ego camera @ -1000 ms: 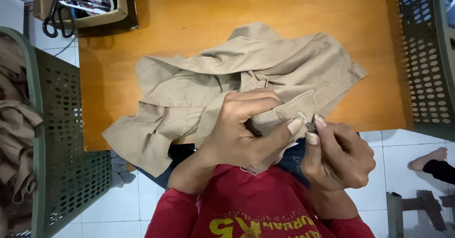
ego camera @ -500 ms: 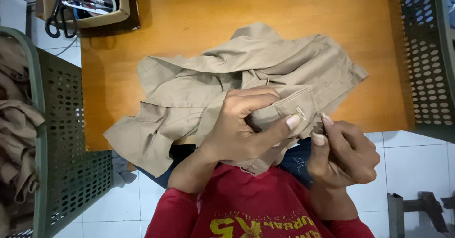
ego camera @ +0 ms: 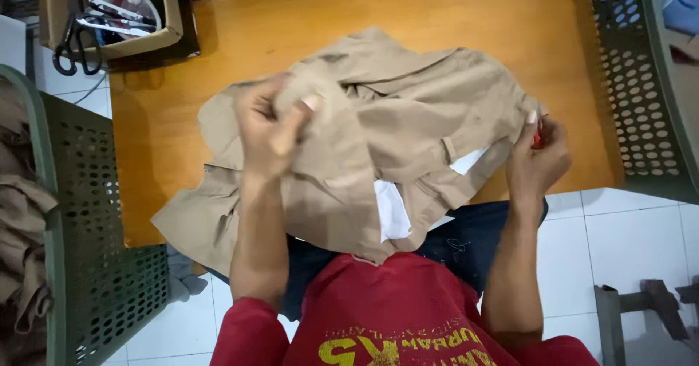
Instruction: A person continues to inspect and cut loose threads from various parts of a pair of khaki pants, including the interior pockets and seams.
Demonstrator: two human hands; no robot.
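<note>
**Two hands hold up a khaki garment over the wooden table**

The khaki garment lies crumpled on the orange wooden table, and its near part hangs over the table's near edge toward the person's lap. White lining shows on the underside of the cloth, at the side closest to the person.

The left hand is raised above the left part of the garment. Its fingers are curled closed on a fold of the cloth, with the thumb pressing the cloth from the front.

The right hand is at the right edge of the garment, near the table's near right corner. Its fingers are bent closed around the cloth edge, and a small red thing shows between them; what it is I cannot tell.

To the left of the table stands a green perforated basket with more khaki cloth inside. Another green basket stands to the right of the table. At the far left corner of the table there is a cardboard box with scissors hanging at its side.
</note>
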